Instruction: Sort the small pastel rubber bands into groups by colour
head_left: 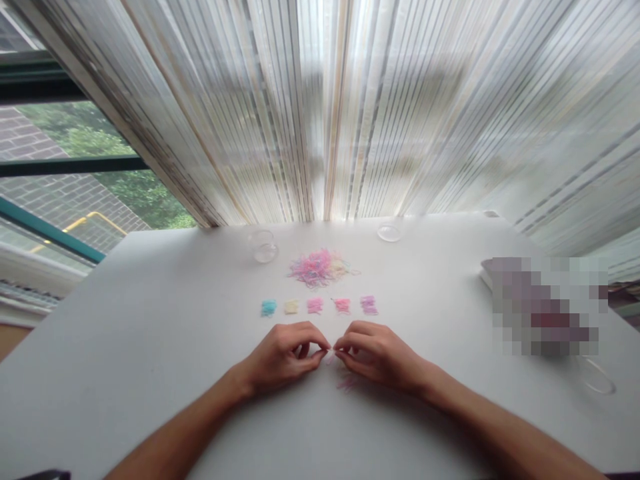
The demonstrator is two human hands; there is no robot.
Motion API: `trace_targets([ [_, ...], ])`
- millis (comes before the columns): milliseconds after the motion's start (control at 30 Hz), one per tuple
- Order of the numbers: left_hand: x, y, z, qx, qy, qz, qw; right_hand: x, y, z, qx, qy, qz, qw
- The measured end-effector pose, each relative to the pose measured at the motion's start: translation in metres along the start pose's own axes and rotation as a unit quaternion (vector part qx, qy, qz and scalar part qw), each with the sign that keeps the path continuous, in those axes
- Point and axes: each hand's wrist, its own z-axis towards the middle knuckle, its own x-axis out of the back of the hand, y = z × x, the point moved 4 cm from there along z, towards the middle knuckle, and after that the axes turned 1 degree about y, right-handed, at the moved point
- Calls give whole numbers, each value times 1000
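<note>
My left hand [293,350] and my right hand [380,353] meet over the white table [165,333], thumb and forefinger of each pinched, the fingertips almost touching. A small pink elastic band [330,359] shows at the fingertips; which hand grips it is hard to make out. Below my right hand lie a few loose pink bands [346,383]. Just beyond my hands runs a row of small flat bundles: blue [269,307], cream [291,307], pink [315,305], coral pink [343,305] and purple [369,305]. Behind them spreads a tangled pile of pastel bands [319,268].
A clear round container [265,249] stands left of the pile, and a clear lid [389,233] lies at the back. On the right is a blurred-out object [543,307] with a pale strap loop [597,375]. A striped curtain [330,113] hangs along the table's far edge.
</note>
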Motion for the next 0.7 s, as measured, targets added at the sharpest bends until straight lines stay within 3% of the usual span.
trace_targets([
  [700, 13, 12, 6, -94, 21, 153, 984, -1, 2, 2, -7, 23, -34, 999],
])
